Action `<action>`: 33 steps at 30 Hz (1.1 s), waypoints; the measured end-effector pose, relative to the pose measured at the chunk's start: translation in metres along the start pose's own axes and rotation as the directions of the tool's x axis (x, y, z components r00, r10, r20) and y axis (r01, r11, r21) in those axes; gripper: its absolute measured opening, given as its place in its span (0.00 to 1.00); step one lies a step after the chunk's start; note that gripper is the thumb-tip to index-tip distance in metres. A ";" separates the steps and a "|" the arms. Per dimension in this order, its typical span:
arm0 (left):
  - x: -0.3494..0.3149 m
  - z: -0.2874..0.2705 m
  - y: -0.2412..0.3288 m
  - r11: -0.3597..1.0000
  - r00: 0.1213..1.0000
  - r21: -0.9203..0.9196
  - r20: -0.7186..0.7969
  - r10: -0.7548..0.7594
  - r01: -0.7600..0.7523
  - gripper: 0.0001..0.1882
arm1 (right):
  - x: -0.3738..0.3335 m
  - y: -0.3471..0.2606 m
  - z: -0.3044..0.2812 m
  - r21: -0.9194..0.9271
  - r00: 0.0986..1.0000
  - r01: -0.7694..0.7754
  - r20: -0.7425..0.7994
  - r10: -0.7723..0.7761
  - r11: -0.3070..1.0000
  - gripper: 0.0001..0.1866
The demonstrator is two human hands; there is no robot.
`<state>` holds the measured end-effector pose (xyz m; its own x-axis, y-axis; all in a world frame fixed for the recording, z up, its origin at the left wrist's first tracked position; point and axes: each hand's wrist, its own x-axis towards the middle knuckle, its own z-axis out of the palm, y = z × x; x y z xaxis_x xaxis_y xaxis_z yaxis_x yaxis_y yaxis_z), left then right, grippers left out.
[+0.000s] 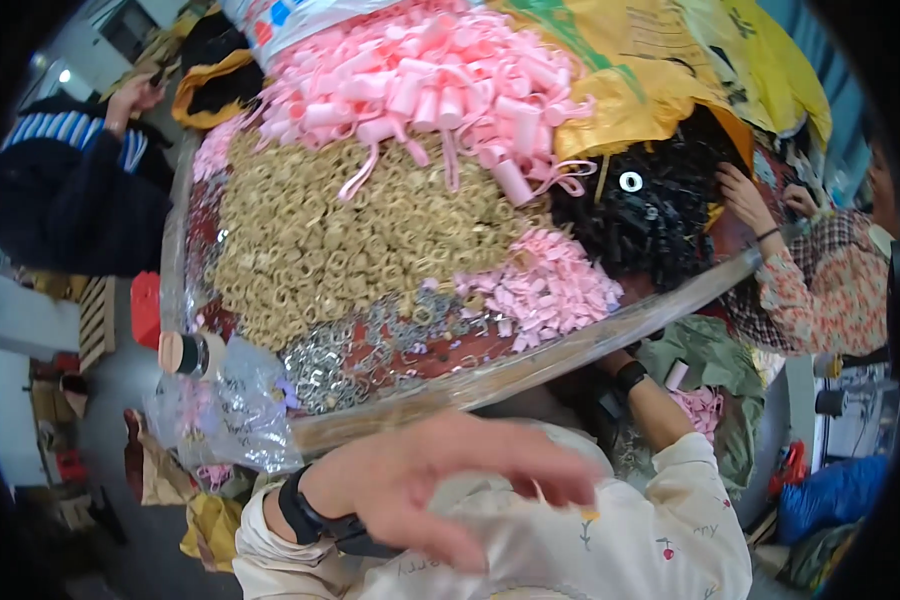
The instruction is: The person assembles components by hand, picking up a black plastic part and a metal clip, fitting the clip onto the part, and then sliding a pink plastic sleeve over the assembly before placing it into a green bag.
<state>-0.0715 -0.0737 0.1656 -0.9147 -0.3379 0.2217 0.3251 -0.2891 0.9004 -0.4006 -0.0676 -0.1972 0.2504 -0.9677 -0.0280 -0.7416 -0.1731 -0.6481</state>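
My left hand (440,475) is raised in front of my chest, blurred. Its fingers stretch to the right, the thumb stands apart, and nothing shows in it. My right hand (615,360) reaches under the near table edge (570,358); its fingers are hidden, and a dark band circles the wrist. Beside that wrist is a green sack (715,350) with pink pieces (700,408) in it. On the table past the edge lie small pink pieces (550,290), silver metal clips (330,365), and a wide heap of tan rings (340,230).
Long pink tube-shaped pieces (420,90) pile at the back. Black pieces (650,215) spill from a yellow sack (630,120), where a co-worker's hand (745,200) reaches in. Another person's hand (135,95) is at far left. A jar (192,355) and clear plastic bag (245,400) sit at the left corner.
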 end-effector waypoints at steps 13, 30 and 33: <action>-0.012 0.011 -0.007 0.790 0.773 -0.276 0.197 0.604 -0.547 0.20 | -0.013 -0.106 -0.077 -0.238 0.897 -0.054 0.414 0.152 0.970 0.18; -0.077 -0.025 -0.054 0.969 0.894 -0.228 -0.448 -0.021 -0.091 0.24 | 0.071 -0.173 -0.174 -0.337 0.965 -0.014 -0.252 -0.076 0.941 0.14; -0.089 -0.037 -0.078 0.981 0.781 -0.188 -0.607 -0.147 0.039 0.25 | 0.086 -0.151 -0.159 -0.488 0.934 -0.081 -0.341 -0.104 0.869 0.14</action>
<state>-0.0066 -0.0546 0.0621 -0.6165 -0.7650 -0.1863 0.3286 -0.4649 0.8221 -0.3663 -0.1535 0.0188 0.0993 -0.9485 0.3007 -0.9685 -0.1615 -0.1895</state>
